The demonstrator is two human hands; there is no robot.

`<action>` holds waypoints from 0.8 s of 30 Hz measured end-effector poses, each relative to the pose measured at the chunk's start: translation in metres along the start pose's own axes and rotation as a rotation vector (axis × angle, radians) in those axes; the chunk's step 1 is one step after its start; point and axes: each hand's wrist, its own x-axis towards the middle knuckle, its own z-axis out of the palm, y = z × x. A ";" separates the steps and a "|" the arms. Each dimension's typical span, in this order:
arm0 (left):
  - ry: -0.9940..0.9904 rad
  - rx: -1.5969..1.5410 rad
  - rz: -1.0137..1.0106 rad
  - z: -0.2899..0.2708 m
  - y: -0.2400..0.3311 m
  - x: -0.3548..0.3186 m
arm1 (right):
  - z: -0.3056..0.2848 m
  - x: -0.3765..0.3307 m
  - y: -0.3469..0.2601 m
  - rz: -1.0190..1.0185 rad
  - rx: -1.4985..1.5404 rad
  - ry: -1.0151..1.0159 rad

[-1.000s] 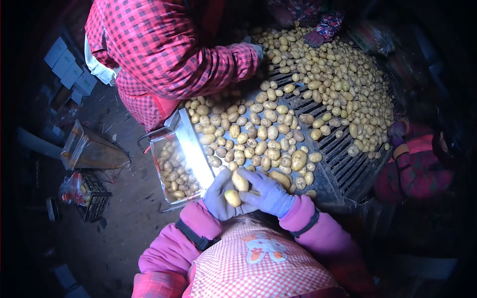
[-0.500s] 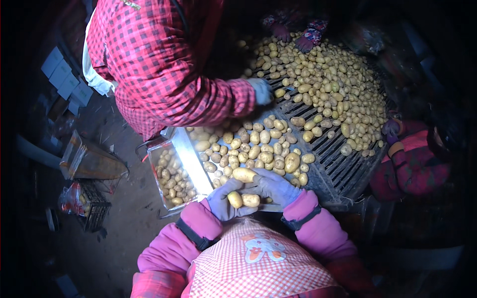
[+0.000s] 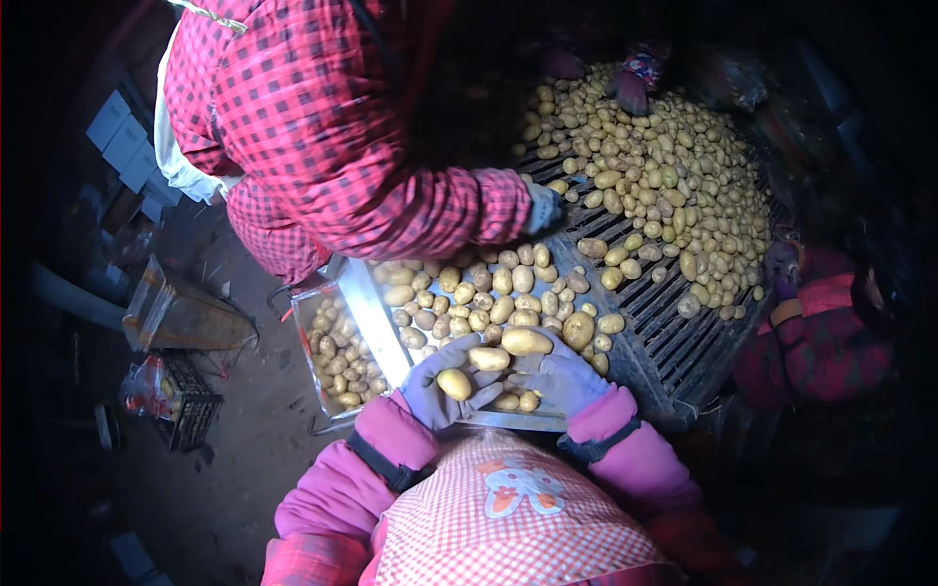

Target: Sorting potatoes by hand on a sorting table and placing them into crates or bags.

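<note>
Both of my hands wear purple-grey gloves and meet low over the near edge of the sorting tray. My left hand (image 3: 427, 393), palm up with fingers curled, cradles one yellow potato (image 3: 454, 384). A second potato (image 3: 490, 358) lies by its fingertips, between the two hands. My right hand (image 3: 572, 381) has a larger oval potato (image 3: 526, 341) at its thumb and fingers. Two small potatoes show on the tray just below, in the gap between my hands. Many loose potatoes (image 3: 502, 281) lie on the tray beyond my fingers.
A slatted rack (image 3: 653, 313) slopes up at the right under a large potato heap (image 3: 674, 186). At the left, a crate (image 3: 337, 356) holds potatoes beside a metal edge (image 3: 375, 322). A co-worker's sleeve (image 3: 420, 210) reaches across; another person's gloved hand (image 3: 630, 93) touches the heap.
My hands have spread slightly apart, and the potatoes in them have shifted, the large one toward my right hand. The co-worker's gloved hand at the rack has moved right and nearer.
</note>
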 end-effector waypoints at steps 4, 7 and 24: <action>-0.026 0.062 -0.010 -0.002 -0.002 0.001 | 0.003 0.001 0.002 -0.018 0.084 -0.016; 0.014 0.035 0.001 -0.001 -0.003 -0.002 | 0.006 0.004 0.000 0.082 0.145 0.034; -0.138 0.131 -0.136 -0.009 -0.013 -0.019 | 0.047 -0.007 0.036 -0.156 -0.263 0.099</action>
